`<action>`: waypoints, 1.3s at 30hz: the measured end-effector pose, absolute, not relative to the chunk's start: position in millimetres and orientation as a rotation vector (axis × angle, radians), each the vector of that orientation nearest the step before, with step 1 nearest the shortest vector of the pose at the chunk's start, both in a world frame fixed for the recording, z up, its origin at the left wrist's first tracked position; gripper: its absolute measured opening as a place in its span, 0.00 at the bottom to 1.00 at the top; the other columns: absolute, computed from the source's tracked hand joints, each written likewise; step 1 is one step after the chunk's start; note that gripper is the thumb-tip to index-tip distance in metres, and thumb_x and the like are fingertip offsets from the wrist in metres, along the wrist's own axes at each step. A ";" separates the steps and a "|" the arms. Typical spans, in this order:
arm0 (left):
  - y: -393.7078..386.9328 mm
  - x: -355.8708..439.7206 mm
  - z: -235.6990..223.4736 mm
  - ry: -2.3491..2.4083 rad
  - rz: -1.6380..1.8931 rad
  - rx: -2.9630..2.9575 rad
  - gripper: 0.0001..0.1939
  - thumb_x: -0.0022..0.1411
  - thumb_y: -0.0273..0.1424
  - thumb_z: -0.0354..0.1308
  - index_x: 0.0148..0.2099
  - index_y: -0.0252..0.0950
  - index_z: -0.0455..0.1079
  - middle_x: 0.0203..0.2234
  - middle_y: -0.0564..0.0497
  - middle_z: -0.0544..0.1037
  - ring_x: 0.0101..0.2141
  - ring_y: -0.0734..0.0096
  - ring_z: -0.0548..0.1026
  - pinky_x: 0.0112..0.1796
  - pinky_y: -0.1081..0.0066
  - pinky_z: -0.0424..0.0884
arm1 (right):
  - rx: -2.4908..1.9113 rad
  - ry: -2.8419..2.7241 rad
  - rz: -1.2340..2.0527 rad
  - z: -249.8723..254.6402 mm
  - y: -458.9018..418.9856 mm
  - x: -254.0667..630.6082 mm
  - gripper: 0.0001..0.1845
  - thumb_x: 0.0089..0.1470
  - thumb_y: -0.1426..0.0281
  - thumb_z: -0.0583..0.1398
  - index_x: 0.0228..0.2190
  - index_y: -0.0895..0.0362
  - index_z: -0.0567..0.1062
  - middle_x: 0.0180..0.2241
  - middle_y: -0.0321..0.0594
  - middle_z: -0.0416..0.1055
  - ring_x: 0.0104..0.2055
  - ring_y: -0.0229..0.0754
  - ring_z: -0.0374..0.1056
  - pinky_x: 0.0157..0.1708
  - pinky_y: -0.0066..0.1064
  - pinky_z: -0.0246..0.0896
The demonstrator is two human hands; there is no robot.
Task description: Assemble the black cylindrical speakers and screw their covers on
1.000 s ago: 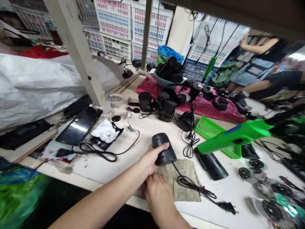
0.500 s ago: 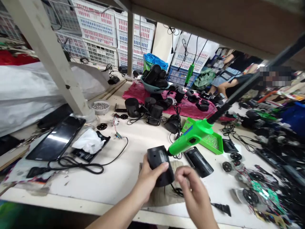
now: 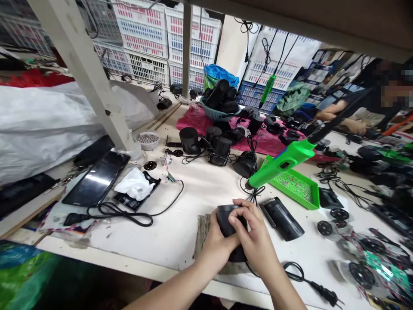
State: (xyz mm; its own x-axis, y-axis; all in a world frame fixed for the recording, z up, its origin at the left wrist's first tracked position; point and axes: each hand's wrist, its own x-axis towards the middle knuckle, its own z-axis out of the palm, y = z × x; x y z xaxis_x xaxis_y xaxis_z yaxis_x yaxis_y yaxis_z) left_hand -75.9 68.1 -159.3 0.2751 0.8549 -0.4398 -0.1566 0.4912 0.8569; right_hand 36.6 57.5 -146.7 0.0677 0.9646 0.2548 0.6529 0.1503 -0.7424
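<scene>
A black cylindrical housing (image 3: 226,219) stands over a folded grey cloth (image 3: 202,228) near the front edge of the white bench. My left hand (image 3: 215,247) wraps its lower side. My right hand (image 3: 253,237) closes over its top and right side, fingertips pinched on the upper rim. A black power cord (image 3: 303,280) runs from the housing to a plug at the right. A green electric screwdriver (image 3: 280,162) hangs on a black cable just beyond my hands, its tip pointing down towards the housing.
A black half shell (image 3: 284,218) lies right of the housing, a green tray of screws (image 3: 298,186) behind it. Black housings (image 3: 209,144) crowd mid-bench near a pink cloth; a tablet (image 3: 97,177) and a screw bowl (image 3: 148,139) lie left. Another person's arm (image 3: 335,114) rests far right.
My right hand moved from beside the housing onto its top. The housing came down closer to the cloth. The green screwdriver swung up and right, away from the housing.
</scene>
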 end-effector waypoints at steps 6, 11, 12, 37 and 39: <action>68.3 -74.5 -163.4 1.083 0.775 0.802 0.39 0.48 0.37 0.66 0.59 0.35 0.54 0.48 0.38 0.72 0.50 0.50 0.71 0.50 0.61 0.64 | -1.571 -1.628 0.545 -147.2 62.1 39.6 0.02 0.57 0.68 0.57 0.32 0.53 0.69 0.47 0.45 0.67 0.54 0.50 0.62 0.53 0.49 0.55; 67.4 -73.0 -164.0 1.081 0.807 0.833 0.41 0.46 0.37 0.68 0.59 0.35 0.54 0.49 0.38 0.72 0.50 0.51 0.71 0.49 0.63 0.64 | -1.551 -1.527 0.512 -156.6 65.8 34.7 0.08 0.54 0.69 0.58 0.38 0.53 0.65 0.44 0.44 0.69 0.48 0.47 0.67 0.48 0.45 0.63; 67.5 -73.8 -163.7 1.081 0.805 0.826 0.40 0.46 0.36 0.68 0.59 0.36 0.55 0.48 0.39 0.72 0.50 0.51 0.71 0.48 0.63 0.65 | -1.540 -1.513 0.496 -156.4 63.3 33.9 0.08 0.54 0.69 0.58 0.39 0.53 0.66 0.43 0.43 0.69 0.47 0.47 0.68 0.47 0.44 0.63; 63.8 -94.1 -184.5 0.894 0.837 0.436 0.28 0.42 0.37 0.68 0.47 0.38 0.67 0.36 0.46 0.79 0.39 0.55 0.77 0.39 0.59 0.73 | -1.138 -1.070 0.560 -115.6 64.5 84.2 0.38 0.45 0.41 0.59 0.50 0.51 0.66 0.32 0.38 0.66 0.31 0.43 0.65 0.33 0.40 0.65; 63.5 -94.1 -185.7 0.897 0.838 0.444 0.29 0.43 0.38 0.68 0.48 0.38 0.67 0.35 0.47 0.79 0.38 0.55 0.77 0.38 0.59 0.73 | -1.184 -1.019 0.483 -118.5 60.1 81.2 0.32 0.49 0.47 0.60 0.50 0.51 0.66 0.30 0.37 0.66 0.30 0.42 0.65 0.32 0.38 0.63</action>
State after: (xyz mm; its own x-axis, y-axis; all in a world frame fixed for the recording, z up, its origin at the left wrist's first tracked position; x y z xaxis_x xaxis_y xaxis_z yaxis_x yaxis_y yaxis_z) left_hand -94.1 63.5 -185.7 0.3480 0.7917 -0.5022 -0.4469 0.6109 0.6535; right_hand 81.2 60.1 -118.5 0.4938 0.7751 0.3942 0.1856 0.3489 -0.9186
